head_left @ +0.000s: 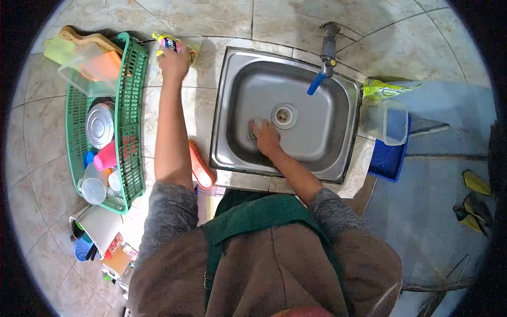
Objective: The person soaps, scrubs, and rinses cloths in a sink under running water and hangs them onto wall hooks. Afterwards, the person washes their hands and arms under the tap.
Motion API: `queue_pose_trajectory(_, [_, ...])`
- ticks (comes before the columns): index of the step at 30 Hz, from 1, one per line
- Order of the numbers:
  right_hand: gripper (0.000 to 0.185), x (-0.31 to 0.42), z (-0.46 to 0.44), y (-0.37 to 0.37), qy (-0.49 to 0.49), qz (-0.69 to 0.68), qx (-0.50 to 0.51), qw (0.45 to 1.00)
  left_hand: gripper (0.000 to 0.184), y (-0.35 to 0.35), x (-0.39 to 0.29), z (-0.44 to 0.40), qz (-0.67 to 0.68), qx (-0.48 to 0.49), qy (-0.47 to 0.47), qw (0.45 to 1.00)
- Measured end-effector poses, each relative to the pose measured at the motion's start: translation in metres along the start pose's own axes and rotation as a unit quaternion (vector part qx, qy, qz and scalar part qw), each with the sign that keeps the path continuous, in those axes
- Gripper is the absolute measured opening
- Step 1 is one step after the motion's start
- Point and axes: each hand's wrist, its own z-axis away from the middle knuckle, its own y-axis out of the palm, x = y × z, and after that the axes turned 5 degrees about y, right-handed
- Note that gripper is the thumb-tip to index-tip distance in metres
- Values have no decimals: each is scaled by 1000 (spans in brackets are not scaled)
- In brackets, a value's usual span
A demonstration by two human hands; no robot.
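A steel sink (pixel 311 137) is set into the tiled counter, with its round drain (pixel 283 116) near the middle. Down in the basin, my right hand (pixel 268 140) is closed over a small pale, greyish thing (pixel 256 127) left of the drain; its kind is unclear. My left arm reaches to the back of the counter. There my left hand (pixel 175 63) is closed on a yellow packet (pixel 167 42) with coloured print, beside the green basket, and the fingers partly cover it.
A green plastic basket (pixel 132 127) of dishes stands at left, with a wooden board (pixel 90 38). An orange brush (pixel 200 166) lies by the sink. A blue-handled tap (pixel 317 83) overhangs the basin. At right are a yellow-green packet (pixel 388 90), a clear container (pixel 396 124) and a blue tray (pixel 388 161).
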Motion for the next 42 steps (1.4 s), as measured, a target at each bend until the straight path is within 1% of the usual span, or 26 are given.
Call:
queue_pose_trajectory(2, [44,-9,-13,12,87,-159,143,973,58,-12,-19,43,-22,-91,118,989])
queue_pose_trajectory(5, [42,-17,-28,-28,94,-228,147,958,47,-2,-57,155,240,47,84,966])
queue_pose_trajectory(6, [41,-17,-29,-41,72,-247,133,957,53,18,-53,185,272,236,18,933])
queue_pose_trajectory(7, [39,-17,-28,-49,17,-255,96,962,60,59,-40,222,262,323,-50,908])
queue_pose_trajectory(8, [34,-14,-27,-53,53,-285,90,953,62,90,-20,245,448,414,-110,785])
queue_pose_trajectory(9, [29,-12,-27,-57,89,-315,81,941,63,122,-1,266,572,489,-207,625])
queue_pose_trajectory(10, [22,1,-20,-57,214,-369,95,900,61,117,-19,273,662,497,-369,423])
queue_pose_trajectory(11, [21,17,-10,-65,196,-373,11,907,56,129,-18,267,672,499,-373,400])
queue_pose_trajectory(13, [22,48,12,-84,153,-355,-157,909,44,178,-2,271,662,505,-334,442])
queue_pose_trajectory(15, [27,43,1,-109,264,-334,-189,885,38,162,-28,296,772,431,-149,442])
queue_pose_trajectory(17, [32,4,-21,-137,419,-360,-29,833,43,109,-76,287,648,429,-309,548])
queue_pose_trajectory(18, [33,11,-11,-131,378,-352,-89,852,46,98,-82,285,567,415,-382,600])
queue_pose_trajectory(20, [35,39,6,-122,276,-330,-213,877,44,130,-60,281,778,473,-211,356])
queue_pose_trajectory(22, [31,15,-14,-129,298,-341,-19,892,46,136,-57,277,771,474,-205,373])
queue_pose_trajectory(23, [30,0,-26,-132,301,-334,80,889,48,121,-70,278,669,449,-286,518])
queue_pose_trajectory(24, [30,-4,-28,-129,314,-342,48,884,50,115,-81,279,546,405,-353,643])
queue_pose_trajectory(27, [30,17,-23,-116,320,-360,-116,869,48,176,-24,235,683,580,-165,412])
queue_pose_trajectory(30, [30,-23,-45,-100,403,-347,-98,841,39,228,-22,266,539,472,13,697])
queue_pose_trajectory(31, [30,-35,-49,-89,404,-351,-87,840,36,163,-64,259,595,474,-163,629])
queue_pose_trajectory(32, [36,-28,-45,-61,355,-378,-142,843,33,89,-110,251,637,423,-341,547])
queue_pose_trajectory(33, [50,-6,-25,-115,275,-419,-109,858,32,105,-99,240,618,461,-266,578])
queue_pose_trajectory(34, [53,18,-6,-144,224,-410,-122,876,30,113,-97,239,619,439,-283,587])
queue_pose_trajectory(35, [51,18,-9,-127,218,-432,-146,863,29,116,-98,245,624,401,-316,591])
queue_pose_trajectory(38, [57,-36,-40,-119,310,-418,-98,848,31,109,-106,244,576,362,-342,648])
queue_pose_trajectory(40, [57,-6,-28,-121,280,-405,-81,867,35,101,-111,238,512,376,-333,697])
queue_pose_trajectory(42, [59,9,-21,-114,264,-407,-62,872,34,151,-62,224,396,411,-112,813])
